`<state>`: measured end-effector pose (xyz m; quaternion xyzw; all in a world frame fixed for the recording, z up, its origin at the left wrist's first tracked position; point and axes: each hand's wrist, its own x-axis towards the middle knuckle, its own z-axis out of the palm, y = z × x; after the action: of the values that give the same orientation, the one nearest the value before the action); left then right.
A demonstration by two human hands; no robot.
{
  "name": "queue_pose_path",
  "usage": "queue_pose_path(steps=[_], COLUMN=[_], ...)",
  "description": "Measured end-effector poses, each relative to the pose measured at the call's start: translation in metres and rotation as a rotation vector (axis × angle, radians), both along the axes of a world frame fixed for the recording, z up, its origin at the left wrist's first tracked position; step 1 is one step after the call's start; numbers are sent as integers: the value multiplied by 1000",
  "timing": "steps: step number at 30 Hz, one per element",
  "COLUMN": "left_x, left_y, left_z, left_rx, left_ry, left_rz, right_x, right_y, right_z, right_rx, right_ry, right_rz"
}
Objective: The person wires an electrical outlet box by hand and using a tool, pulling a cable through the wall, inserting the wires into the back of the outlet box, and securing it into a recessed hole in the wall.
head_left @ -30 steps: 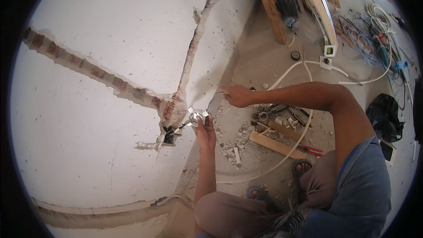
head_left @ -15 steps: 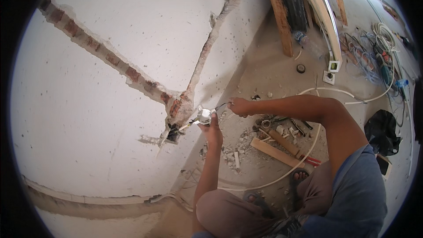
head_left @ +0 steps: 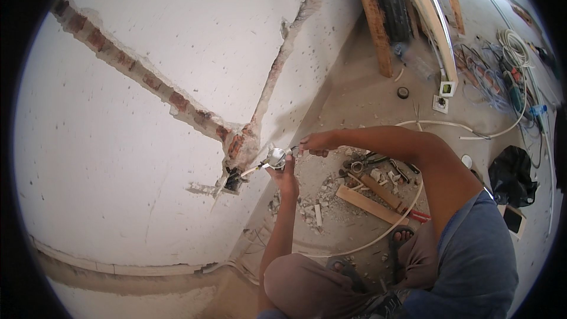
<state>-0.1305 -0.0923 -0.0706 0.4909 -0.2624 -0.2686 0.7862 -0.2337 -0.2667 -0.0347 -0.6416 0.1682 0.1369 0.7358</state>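
Upright fingers of my left hand [head_left: 287, 182] grip a round white electrical box [head_left: 276, 158], held just off the wall. A pale cable [head_left: 251, 171] runs from the box to a dark hole [head_left: 231, 179] broken into the plaster. My right hand [head_left: 317, 143] is closed at the box's right side, its fingers pinching what looks like a thin wire, mostly hidden by the fingers. Both hands nearly meet at the box.
Two chased grooves [head_left: 144, 74] meet above the hole. Rubble, a wooden board [head_left: 369, 204] and tools lie on the floor below my right arm, with a white cable [head_left: 378, 241] looping around. Planks [head_left: 373, 20], a black bag [head_left: 512, 177] and coiled cable [head_left: 515, 47] are at right.
My right hand has moved left, closer to the box, and its grip has shifted. The box has turned slightly in my left hand, which stays nearly in place.
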Motion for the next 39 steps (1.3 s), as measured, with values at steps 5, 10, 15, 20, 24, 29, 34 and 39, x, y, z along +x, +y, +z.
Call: queue_pose_path(steps=[5, 10, 15, 20, 24, 29, 34, 39], left_x=[-4, -5, 1, -1, 1, 9, 18, 25], left_y=[-2, -5, -3, -2, -2, -1, 2, 5], left_z=[2, -2, 1, 0, -7, -27, -48, -42], left_rx=[3, -80, -78, -73, -209, -195, -175, -169], left_ry=[-9, 83, 160, 139, -3, 32, -2, 255], left_rz=[1, 17, -50, -27, -83, -71, -81, -148], right_x=[5, 18, 25, 22, 16, 39, 67, 42], right_y=[2, 18, 14, 22, 36, 53, 77, 70], right_z=[-1, 3, 6, 11, 32, 45, 41, 67], right_rx=[22, 80, -50, -1074, -1439, -1416, -1415, -1132], right_ry=[42, 13, -15, -688, -925, -848, -990, -912], right_rz=[20, -40, 68, -294, -62, 68, 133, -37])
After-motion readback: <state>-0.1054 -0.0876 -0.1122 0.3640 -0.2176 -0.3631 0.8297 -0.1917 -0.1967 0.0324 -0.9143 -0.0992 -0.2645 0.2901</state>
